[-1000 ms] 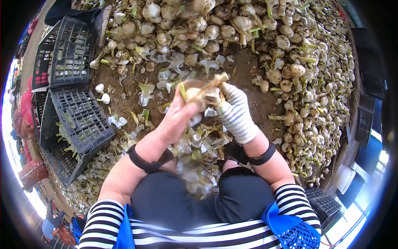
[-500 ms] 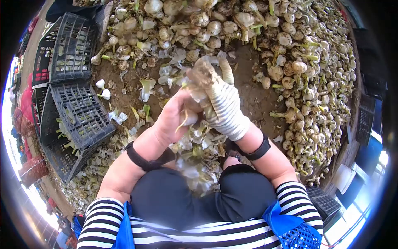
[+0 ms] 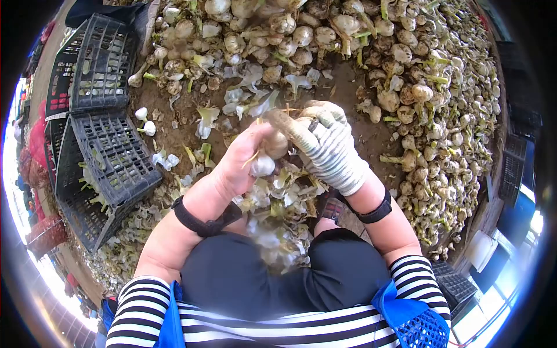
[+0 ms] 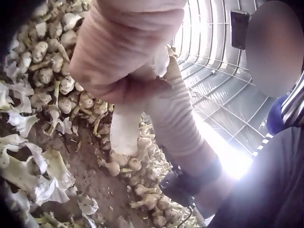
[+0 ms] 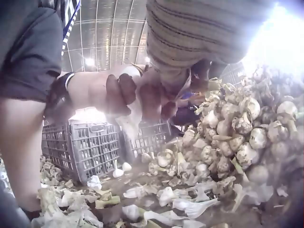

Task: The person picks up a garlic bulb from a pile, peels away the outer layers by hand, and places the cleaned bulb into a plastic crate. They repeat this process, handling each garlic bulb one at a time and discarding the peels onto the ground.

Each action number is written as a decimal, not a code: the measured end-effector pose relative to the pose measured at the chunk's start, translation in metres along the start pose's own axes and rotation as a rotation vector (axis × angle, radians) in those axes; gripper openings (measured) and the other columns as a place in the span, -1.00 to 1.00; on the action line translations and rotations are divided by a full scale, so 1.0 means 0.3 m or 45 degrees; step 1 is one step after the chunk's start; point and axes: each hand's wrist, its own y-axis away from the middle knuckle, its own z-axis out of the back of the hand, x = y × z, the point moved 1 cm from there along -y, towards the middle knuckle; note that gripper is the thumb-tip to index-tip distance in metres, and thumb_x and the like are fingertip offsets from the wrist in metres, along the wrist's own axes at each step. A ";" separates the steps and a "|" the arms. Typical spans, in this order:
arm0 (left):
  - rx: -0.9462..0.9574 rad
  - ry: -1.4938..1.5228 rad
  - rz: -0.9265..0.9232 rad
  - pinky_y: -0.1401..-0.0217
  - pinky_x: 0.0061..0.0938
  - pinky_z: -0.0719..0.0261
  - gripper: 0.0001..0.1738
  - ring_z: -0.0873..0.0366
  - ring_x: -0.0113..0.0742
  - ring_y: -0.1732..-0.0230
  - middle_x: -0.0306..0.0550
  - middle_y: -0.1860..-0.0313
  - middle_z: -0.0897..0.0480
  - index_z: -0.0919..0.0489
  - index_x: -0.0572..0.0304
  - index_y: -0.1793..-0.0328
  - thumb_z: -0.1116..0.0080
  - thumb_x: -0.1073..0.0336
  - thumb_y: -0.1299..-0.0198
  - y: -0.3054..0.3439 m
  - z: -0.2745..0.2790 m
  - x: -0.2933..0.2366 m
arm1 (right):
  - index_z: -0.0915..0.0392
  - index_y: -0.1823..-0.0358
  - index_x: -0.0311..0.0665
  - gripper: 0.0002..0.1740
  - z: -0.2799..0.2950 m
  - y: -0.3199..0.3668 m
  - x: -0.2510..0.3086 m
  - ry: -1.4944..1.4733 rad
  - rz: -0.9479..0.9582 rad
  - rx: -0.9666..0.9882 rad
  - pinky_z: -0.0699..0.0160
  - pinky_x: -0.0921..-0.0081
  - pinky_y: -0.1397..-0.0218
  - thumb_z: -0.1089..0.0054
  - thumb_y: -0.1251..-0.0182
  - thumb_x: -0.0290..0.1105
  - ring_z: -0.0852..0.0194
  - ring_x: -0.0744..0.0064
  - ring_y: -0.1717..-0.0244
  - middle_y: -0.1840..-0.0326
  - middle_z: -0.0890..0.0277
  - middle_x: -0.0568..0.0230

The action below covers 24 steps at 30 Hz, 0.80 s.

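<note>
My bare left hand [image 3: 237,161] grips a garlic bulb [image 3: 276,145] with brownish outer skin, and a smooth white bulb-shaped piece [image 3: 263,166] shows just below it by the fingers. In a striped, soiled glove, my right hand [image 3: 332,145] meets the left from the other side, its thumb and fingers pinching at the bulb's upper side. A pale strip of skin [image 4: 125,130] hangs down under the hands in the left wrist view. From the right wrist side, white skin [image 5: 130,123] dangles below the left hand's fingers, and the bulb is mostly hidden.
Unpeeled garlic [image 3: 418,110] is heaped ahead and to the right. Two white bulbs [image 3: 149,128] lie on the soil beside black plastic crates [image 3: 116,156] at the left. Loose skins [image 3: 284,194] cover the ground between the legs. Another dark crate [image 3: 452,284] stands at lower right.
The gloved hand first came over the bulb, then shifted slightly right and down, baring more of it. The left hand kept hold, and a smooth white part now shows at its fingers.
</note>
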 end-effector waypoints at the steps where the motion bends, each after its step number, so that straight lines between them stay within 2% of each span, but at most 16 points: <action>1: 0.073 -0.067 -0.004 0.34 -0.51 -0.57 -0.57 -0.57 -0.41 0.26 -0.19 0.18 -0.59 -0.44 0.17 -0.10 0.19 0.03 -0.31 -0.003 0.010 0.001 | -0.40 -0.17 -0.02 -0.37 0.000 -0.001 0.003 0.044 0.014 0.066 -0.29 0.33 -0.04 -0.10 0.09 -0.39 -0.36 0.39 0.17 0.36 -0.41 0.52; 5: 0.029 -0.065 -0.088 0.11 -0.52 -0.53 -0.55 -0.51 -0.47 0.10 -0.20 0.11 -0.55 -0.41 0.21 -0.13 -0.03 0.08 -0.23 0.007 -0.056 -0.011 | -0.37 -0.20 -0.04 -0.37 -0.016 0.002 0.000 0.035 -0.050 0.131 -0.29 0.35 0.06 -0.10 0.05 -0.35 -0.37 0.36 0.25 0.41 -0.43 0.47; 7: -0.235 -0.832 -0.317 -0.05 -0.55 -0.44 -0.46 -0.42 -0.51 -0.01 -0.19 0.03 -0.52 -0.40 0.26 -0.13 -0.30 0.25 -0.05 0.031 -0.108 -0.039 | -0.37 -0.19 -0.05 -0.38 0.002 -0.004 -0.008 -0.055 -0.090 0.122 -0.28 0.34 0.10 -0.11 0.03 -0.33 -0.37 0.33 0.28 0.40 -0.44 0.43; 8: -0.171 -0.741 -0.407 -0.04 -0.55 -0.44 -0.40 -0.44 -0.50 0.05 -0.18 0.08 -0.54 -0.42 0.29 -0.08 -0.41 0.42 0.15 0.025 -0.098 -0.034 | -0.37 -0.19 -0.06 -0.39 0.009 0.000 -0.012 -0.021 -0.137 0.190 -0.27 0.33 0.10 -0.11 0.02 -0.33 -0.37 0.33 0.28 0.41 -0.43 0.42; 9: -0.171 -0.741 -0.407 -0.04 -0.55 -0.44 -0.40 -0.44 -0.50 0.05 -0.18 0.08 -0.54 -0.42 0.29 -0.08 -0.41 0.42 0.15 0.024 -0.101 -0.037 | -0.38 -0.18 -0.07 -0.40 0.014 0.000 -0.013 0.013 -0.184 0.256 -0.26 0.33 0.11 -0.11 0.01 -0.32 -0.37 0.32 0.27 0.41 -0.43 0.42; 11: -0.205 -0.938 -0.505 0.05 -0.58 -0.49 -0.52 -0.50 -0.52 0.21 -0.25 0.27 -0.58 -0.46 0.19 -0.03 -0.33 0.41 0.08 0.023 -0.110 -0.053 | -0.39 -0.17 -0.09 -0.41 0.012 -0.003 -0.006 0.016 -0.147 0.244 -0.26 0.32 0.06 -0.12 0.01 -0.30 -0.37 0.34 0.27 0.42 -0.41 0.42; 13: -0.295 -1.020 -0.532 0.10 -0.53 -0.50 -0.60 -0.53 -0.45 0.22 -0.22 0.24 -0.59 -0.47 0.26 -0.01 -0.22 0.33 -0.01 0.008 -0.061 -0.052 | -0.41 -0.15 -0.09 -0.41 -0.006 -0.003 0.005 0.160 0.036 0.094 -0.26 0.33 -0.01 -0.13 0.04 -0.29 -0.36 0.37 0.27 0.42 -0.39 0.44; 15: -0.050 0.208 0.219 0.26 -0.52 -0.52 -0.61 -0.56 -0.37 0.29 -0.17 0.25 -0.61 -0.49 0.22 -0.01 -0.07 0.15 -0.11 0.010 -0.009 -0.050 | -0.43 -0.13 -0.08 -0.41 -0.009 -0.012 0.018 0.116 0.023 0.093 -0.26 0.32 -0.06 -0.14 0.07 -0.29 -0.34 0.39 0.27 0.41 -0.37 0.45; 16: -0.166 0.278 0.164 0.36 -0.59 -0.47 -0.58 -0.55 -0.43 0.35 -0.21 0.29 -0.60 -0.49 0.13 0.03 -0.06 0.03 -0.10 0.005 -0.025 -0.036 | -0.42 -0.14 -0.09 -0.41 -0.010 -0.019 0.019 0.150 0.025 0.010 -0.28 0.32 -0.05 -0.14 0.07 -0.30 -0.34 0.39 0.26 0.41 -0.37 0.46; 18: -0.188 0.238 0.075 0.35 -0.58 -0.48 -0.61 -0.55 -0.43 0.34 -0.20 0.28 -0.60 -0.49 0.15 0.03 -0.06 0.07 -0.11 0.017 -0.059 -0.046 | -0.40 -0.15 -0.11 -0.36 -0.016 -0.023 0.003 0.145 -0.054 -0.074 -0.30 0.28 -0.07 -0.16 0.12 -0.32 -0.31 0.38 0.24 0.40 -0.35 0.46; 19: -0.210 0.200 -0.010 0.34 -0.58 -0.48 -0.64 -0.55 -0.44 0.33 -0.18 0.27 -0.60 -0.49 0.16 0.04 -0.06 0.11 -0.12 0.018 -0.067 -0.052 | -0.32 -0.21 -0.16 -0.36 -0.014 -0.030 -0.015 0.017 -0.215 -0.111 -0.40 0.38 0.03 -0.20 0.01 -0.36 -0.35 0.45 0.26 0.37 -0.36 0.45; 20: -0.175 0.113 -0.222 0.21 -0.52 -0.52 -0.63 -0.55 -0.40 0.24 -0.14 0.16 -0.57 -0.39 0.18 -0.04 -0.13 0.31 -0.09 0.010 -0.064 -0.054 | -0.29 -0.22 -0.19 -0.39 -0.024 -0.033 0.005 -0.689 -0.657 -0.319 -0.43 0.45 0.10 -0.20 -0.08 -0.32 -0.37 0.49 0.28 0.35 -0.37 0.43; 21: -0.173 0.112 -0.231 0.21 -0.52 -0.52 -0.63 -0.55 -0.40 0.24 -0.14 0.16 -0.57 -0.39 0.18 -0.04 -0.13 0.31 -0.09 0.009 -0.075 -0.050 | -0.25 -0.23 -0.21 -0.41 -0.037 -0.038 0.033 -1.407 -1.086 -0.516 -0.46 0.52 0.18 -0.20 -0.16 -0.29 -0.38 0.54 0.30 0.32 -0.38 0.41; 22: -0.183 -0.083 -0.461 0.12 -0.49 -0.52 -0.57 -0.54 -0.38 0.20 -0.12 0.11 -0.54 -0.32 0.18 -0.08 -0.14 0.42 -0.05 0.015 -0.090 -0.043 | -0.18 -0.24 -0.27 -0.40 -0.008 -0.026 0.009 -1.689 -1.233 -0.427 -0.45 0.66 0.28 -0.18 -0.23 -0.24 -0.40 0.58 0.29 0.26 -0.41 0.37; 23: -0.189 -0.281 -0.686 0.04 -0.45 -0.51 -0.49 -0.52 -0.37 0.15 -0.10 0.06 -0.52 -0.26 0.19 -0.12 -0.15 0.53 -0.01 0.020 -0.100 -0.041 | -0.32 -0.11 -0.34 -0.49 -0.044 0.006 -0.022 -2.135 -1.316 -0.503 -0.45 0.65 0.23 -0.25 -0.16 -0.32 -0.41 0.59 0.29 0.25 -0.45 0.37; 24: -0.188 -0.359 -0.699 -0.07 -0.45 -0.46 -0.35 -0.48 -0.36 0.09 -0.10 0.01 -0.46 -0.17 0.17 -0.12 -0.19 0.64 0.11 0.019 -0.100 -0.041 | -0.38 -0.03 -0.36 -0.56 -0.035 0.005 -0.017 -2.071 -1.368 -0.392 -0.44 0.66 0.23 -0.25 -0.14 -0.36 -0.41 0.61 0.29 0.25 -0.47 0.37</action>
